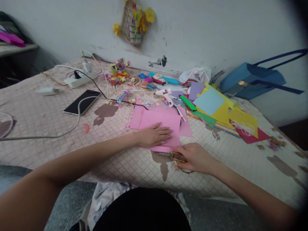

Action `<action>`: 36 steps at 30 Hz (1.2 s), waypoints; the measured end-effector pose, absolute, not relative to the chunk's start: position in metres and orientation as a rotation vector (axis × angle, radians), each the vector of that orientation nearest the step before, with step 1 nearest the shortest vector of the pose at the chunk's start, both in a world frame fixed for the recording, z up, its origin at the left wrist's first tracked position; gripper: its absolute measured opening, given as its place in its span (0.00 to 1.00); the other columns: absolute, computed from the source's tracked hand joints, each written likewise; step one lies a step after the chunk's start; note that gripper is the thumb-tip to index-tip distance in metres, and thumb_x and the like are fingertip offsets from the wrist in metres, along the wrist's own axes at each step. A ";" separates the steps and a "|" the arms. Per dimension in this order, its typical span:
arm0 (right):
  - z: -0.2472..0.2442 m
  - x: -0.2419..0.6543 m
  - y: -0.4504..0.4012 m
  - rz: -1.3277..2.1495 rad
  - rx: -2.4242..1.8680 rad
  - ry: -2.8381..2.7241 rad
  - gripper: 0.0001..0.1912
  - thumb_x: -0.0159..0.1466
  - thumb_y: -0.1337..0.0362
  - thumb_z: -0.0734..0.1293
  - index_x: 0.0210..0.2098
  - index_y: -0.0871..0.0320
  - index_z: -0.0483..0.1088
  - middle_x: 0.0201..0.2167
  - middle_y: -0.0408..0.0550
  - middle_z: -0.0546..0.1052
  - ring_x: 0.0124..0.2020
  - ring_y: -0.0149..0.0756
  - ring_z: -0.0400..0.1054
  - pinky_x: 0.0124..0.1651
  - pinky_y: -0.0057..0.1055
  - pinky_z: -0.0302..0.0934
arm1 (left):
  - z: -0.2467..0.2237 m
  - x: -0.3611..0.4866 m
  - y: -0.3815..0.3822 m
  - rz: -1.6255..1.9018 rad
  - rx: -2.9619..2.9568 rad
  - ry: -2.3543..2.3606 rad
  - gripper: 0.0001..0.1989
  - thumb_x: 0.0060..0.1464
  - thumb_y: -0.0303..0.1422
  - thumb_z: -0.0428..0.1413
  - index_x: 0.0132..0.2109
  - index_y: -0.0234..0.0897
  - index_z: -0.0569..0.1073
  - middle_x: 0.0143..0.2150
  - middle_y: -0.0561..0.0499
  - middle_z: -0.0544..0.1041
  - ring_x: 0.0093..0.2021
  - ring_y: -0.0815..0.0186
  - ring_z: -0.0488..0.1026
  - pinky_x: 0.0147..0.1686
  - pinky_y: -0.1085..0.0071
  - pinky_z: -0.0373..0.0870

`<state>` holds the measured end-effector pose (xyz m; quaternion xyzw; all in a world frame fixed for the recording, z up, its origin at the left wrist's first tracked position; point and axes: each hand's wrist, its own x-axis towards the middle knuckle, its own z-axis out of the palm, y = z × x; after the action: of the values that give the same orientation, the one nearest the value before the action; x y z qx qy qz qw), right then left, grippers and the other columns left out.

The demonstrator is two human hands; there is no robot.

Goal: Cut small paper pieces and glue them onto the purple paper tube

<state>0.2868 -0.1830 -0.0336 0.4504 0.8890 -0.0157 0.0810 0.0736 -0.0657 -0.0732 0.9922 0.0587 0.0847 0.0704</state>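
A sheet of pink paper (160, 119) lies on the table with more pink sheets under it. My left hand (155, 136) rests flat on this sheet, palm down, fingers stretched out. At the sheet's near right corner, my right hand (193, 158) grips a pair of scissors with gold-coloured handles (183, 169). The scissors' blades point left along the paper's near edge, where a narrow pink strip (161, 149) shows. How far the blades are apart is hard to make out.
Behind the paper are a white glue gun (166, 94), a green marker-like tube (188, 102) and paper scraps. Coloured sheets (214, 101) and a blue bag (250, 80) stand to the right. Leftward lie a black phone-like device (83, 102), a power strip (80, 80) and cables.
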 end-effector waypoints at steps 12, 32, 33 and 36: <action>-0.035 0.272 -0.176 -0.003 1.316 2.675 0.24 0.55 0.43 0.64 0.33 0.59 0.67 0.24 0.47 0.75 0.25 0.38 0.69 0.25 0.29 0.41 | -0.073 0.073 -0.067 0.259 2.969 0.182 0.24 0.63 0.37 0.37 0.64 0.38 0.51 0.66 0.48 0.50 0.66 0.66 0.43 0.62 0.59 0.26; -0.032 0.267 -0.175 -0.046 1.347 2.696 0.20 0.56 0.46 0.64 0.34 0.59 0.65 0.24 0.47 0.74 0.25 0.37 0.68 0.26 0.28 0.41 | -0.067 0.040 -0.064 0.235 2.885 0.234 0.25 0.63 0.38 0.39 0.64 0.39 0.48 0.66 0.47 0.49 0.66 0.65 0.42 0.63 0.58 0.30; -0.032 0.266 -0.174 -0.040 1.342 2.697 0.21 0.55 0.46 0.64 0.34 0.59 0.65 0.24 0.47 0.74 0.26 0.37 0.68 0.26 0.28 0.41 | -0.066 0.040 -0.064 0.227 2.890 0.241 0.24 0.63 0.38 0.38 0.64 0.39 0.48 0.66 0.47 0.49 0.66 0.65 0.41 0.63 0.58 0.30; -0.033 0.264 -0.172 -0.025 1.324 2.698 0.22 0.55 0.45 0.65 0.34 0.59 0.65 0.24 0.47 0.75 0.26 0.38 0.68 0.26 0.28 0.42 | -0.065 0.041 -0.065 0.216 2.900 0.256 0.24 0.63 0.38 0.38 0.64 0.40 0.48 0.66 0.48 0.49 0.66 0.66 0.41 0.63 0.59 0.30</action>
<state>0.2636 -0.1719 -0.0328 0.4396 0.8956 -0.0083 0.0680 0.0408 -0.0646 -0.0653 0.9872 0.0872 0.0737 0.1110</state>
